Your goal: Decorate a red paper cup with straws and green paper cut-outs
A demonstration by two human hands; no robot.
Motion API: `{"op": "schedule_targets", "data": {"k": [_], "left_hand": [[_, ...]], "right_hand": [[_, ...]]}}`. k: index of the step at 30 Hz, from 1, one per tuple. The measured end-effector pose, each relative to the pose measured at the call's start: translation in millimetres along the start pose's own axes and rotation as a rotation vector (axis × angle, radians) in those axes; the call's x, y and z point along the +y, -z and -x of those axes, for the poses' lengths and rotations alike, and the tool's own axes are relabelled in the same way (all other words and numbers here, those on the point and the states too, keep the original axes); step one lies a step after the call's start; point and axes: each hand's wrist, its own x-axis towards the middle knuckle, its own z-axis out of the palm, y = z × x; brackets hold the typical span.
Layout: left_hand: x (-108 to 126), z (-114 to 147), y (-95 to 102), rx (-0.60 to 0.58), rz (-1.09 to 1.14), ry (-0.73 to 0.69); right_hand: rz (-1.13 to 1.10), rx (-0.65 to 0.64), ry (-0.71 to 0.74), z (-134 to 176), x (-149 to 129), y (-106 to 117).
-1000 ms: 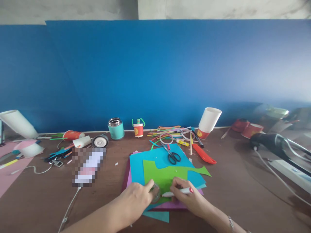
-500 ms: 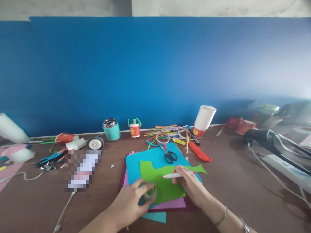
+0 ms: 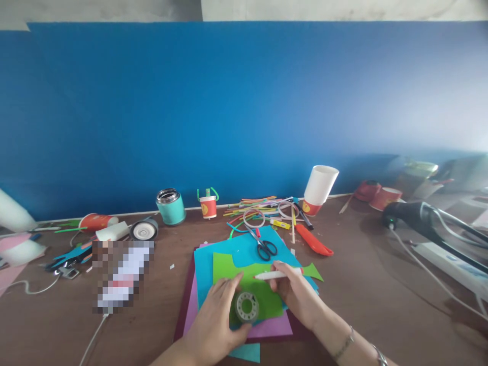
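My left hand [image 3: 219, 315] curves around a small roll of tape [image 3: 241, 319], with the thumb at its near side and the fingers at its far side. The roll is over a green paper sheet [image 3: 269, 297] with a curved cut along its far edge. A white marker with a red tip [image 3: 270, 275] is held in my right hand [image 3: 295, 295], its tip pointing left above the green sheet. Beneath that sheet lie blue paper [image 3: 206, 264] and purple paper [image 3: 274, 328]. Scissors with black handles [image 3: 266, 250] rest on the blue paper.
Pipe cleaners [image 3: 251, 204], a glue stick [image 3: 280, 223] and a red cutter [image 3: 314, 240] lie beyond the papers. A teal flask [image 3: 171, 208], a small decorated cup [image 3: 208, 207] and stacked paper cups [image 3: 321, 184] stand farther back. A blurred phone [image 3: 127, 277] is left.
My left hand and the tape roll have shifted slightly right and toward me over the green sheet. My right hand keeps the marker in nearly the same place.
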Motion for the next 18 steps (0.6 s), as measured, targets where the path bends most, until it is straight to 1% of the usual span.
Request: {"op": "schedule_targets", "data": {"k": [6,8,12,18], "left_hand": [[-4.5,-0.1,-4.5,-0.014,-0.047,-0.030],[-4.2,-1.0,-4.1,-0.001,-0.072,-0.041],[0.0,-3.8,0.2,0.019,-0.113,-0.025],[5.1,-5.7,4.9,0.038,-0.037,-0.007]], "right_hand": [[0.027,-0.069,0.001,-0.7,-3.5,-2.5],[0.037,-0.081,-0.002,-1.4,-2.5,-0.5],[-0.016,-0.099,0.011,-2.7,0.6,4.8],[-0.035,-0.115,0.001,-3.5,1.5,7.1]]}}
